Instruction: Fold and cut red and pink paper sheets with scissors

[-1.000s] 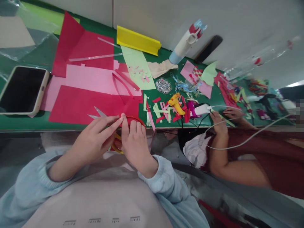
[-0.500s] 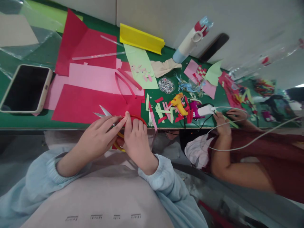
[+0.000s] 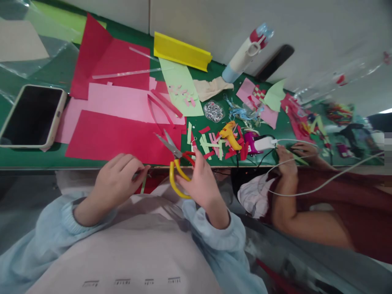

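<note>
My right hand is closed around scissors with yellow and red handles. Their blades are slightly apart and point up and left over the lower red paper sheet. My left hand is at the table's front edge, fingers curled and thumb against them. Whatever is in its grip is hidden. Just under that thumb shows a thin pale green strip, in front of something red below the table edge; I cannot tell whether the hand holds it. Pink paper and curved red strips lie beyond.
At left lies a phone. Cut paper strips, a yellow glue gun and a tub of beads are to the right. A bottle stands behind. A co-worker's hands are at far right, near a white cable.
My hands were close together over the scissors and are now apart. The right hand has moved right with the scissors, whose blades have swung right; the left has shifted slightly left.
</note>
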{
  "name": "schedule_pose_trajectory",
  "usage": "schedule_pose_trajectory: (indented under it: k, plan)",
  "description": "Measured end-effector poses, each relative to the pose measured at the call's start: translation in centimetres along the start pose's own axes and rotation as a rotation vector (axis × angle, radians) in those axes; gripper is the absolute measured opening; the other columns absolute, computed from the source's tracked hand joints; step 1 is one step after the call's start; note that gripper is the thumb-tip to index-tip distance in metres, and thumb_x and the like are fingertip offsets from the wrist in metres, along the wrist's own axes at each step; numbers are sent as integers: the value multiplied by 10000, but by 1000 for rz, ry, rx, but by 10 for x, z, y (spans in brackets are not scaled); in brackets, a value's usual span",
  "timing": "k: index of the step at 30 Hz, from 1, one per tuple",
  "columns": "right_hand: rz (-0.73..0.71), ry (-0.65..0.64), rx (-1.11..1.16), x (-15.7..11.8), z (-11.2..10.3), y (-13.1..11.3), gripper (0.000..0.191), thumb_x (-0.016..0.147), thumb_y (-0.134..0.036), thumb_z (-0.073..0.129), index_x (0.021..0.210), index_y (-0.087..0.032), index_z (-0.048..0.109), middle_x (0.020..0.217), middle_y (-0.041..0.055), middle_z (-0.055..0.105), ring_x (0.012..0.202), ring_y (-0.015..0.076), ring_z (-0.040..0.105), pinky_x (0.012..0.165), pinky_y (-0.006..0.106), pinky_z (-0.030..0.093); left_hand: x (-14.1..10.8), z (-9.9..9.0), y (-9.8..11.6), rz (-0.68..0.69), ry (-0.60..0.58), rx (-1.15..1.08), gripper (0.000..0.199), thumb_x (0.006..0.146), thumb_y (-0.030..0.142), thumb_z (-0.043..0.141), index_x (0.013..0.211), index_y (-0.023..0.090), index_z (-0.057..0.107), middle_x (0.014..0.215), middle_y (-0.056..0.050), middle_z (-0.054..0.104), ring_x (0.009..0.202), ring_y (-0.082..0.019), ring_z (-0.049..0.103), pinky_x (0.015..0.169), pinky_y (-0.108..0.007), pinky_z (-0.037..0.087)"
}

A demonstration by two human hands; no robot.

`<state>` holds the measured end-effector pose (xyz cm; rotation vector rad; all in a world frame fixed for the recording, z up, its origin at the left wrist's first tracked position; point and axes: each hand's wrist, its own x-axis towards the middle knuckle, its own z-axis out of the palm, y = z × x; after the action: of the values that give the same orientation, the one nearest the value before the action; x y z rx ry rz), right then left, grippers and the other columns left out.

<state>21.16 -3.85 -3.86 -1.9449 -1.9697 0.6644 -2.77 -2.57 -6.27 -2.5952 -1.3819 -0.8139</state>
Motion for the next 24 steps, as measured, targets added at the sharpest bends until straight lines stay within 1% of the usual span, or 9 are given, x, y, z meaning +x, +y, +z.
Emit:
schedule_pose_trajectory:
  k: [1,3,5,8,11,15,19,22,24]
  plan:
    - [50,-34,59,-3,-8,10,895,773,-354,737,1499,-117,270,1321,205,547,1190,312,547,1008,487,474,0,3,0,13,-24,-5,150,919,210,544,780,207,600,696,-51,622,684,-209,599,661,-348,511]
    - [118,-121,148,-10,-24,30,829,791,-374,707,1486,-175,303,1289,163,575,1113,275,590,976,457,501,0,11,2,68,-87,-24,126,922,200,528,931,169,650,840,-92,692,788,-232,642,747,-376,530]
    - [152,-196,187,-19,-37,50,740,808,-401,681,1452,-221,362,1220,118,602,1011,237,614,952,436,512,0,20,5,114,-152,-45,259,936,211,512,1150,148,642,1070,-134,719,977,-270,665,882,-424,523]
    - [197,-271,251,-32,-51,74,673,821,-393,669,1419,-251,394,1220,93,589,991,211,612,939,403,517,-2,33,12,111,-192,-51,401,955,219,492,1344,150,561,1304,-148,658,1212,-304,605,1040,-474,460]
    - [202,-381,318,-40,-58,89,634,838,-376,666,1397,-252,396,1184,82,584,985,200,600,924,377,512,-6,43,14,105,-200,-28,475,957,218,492,1424,139,494,1387,-159,605,1289,-318,561,1093,-500,428]
    - [222,-619,458,-42,-54,97,653,831,-381,683,1379,-216,369,1060,53,570,875,168,582,845,335,514,-17,48,6,130,-226,-30,559,948,186,487,1500,177,400,1462,-148,539,1357,-312,502,1143,-516,388]
    - [191,-853,617,-41,-40,104,689,810,-372,716,1372,-213,351,947,4,522,802,133,525,775,284,476,-28,42,-10,148,-266,-82,594,944,143,465,1517,262,367,1502,-91,507,1385,-269,479,1190,-496,342]
    - [144,-961,697,-38,-28,111,714,801,-370,728,1377,-209,338,913,-18,463,800,118,483,768,270,439,-35,35,-15,121,-275,-96,561,947,136,469,1487,269,400,1509,-56,501,1373,-254,493,1194,-515,329]
    - [120,-1002,719,-36,-23,116,711,814,-375,718,1385,-209,328,914,-20,437,797,111,457,756,261,418,-40,32,-12,101,-205,-81,538,927,149,519,1450,245,439,1472,-58,543,1344,-262,521,1165,-532,361]
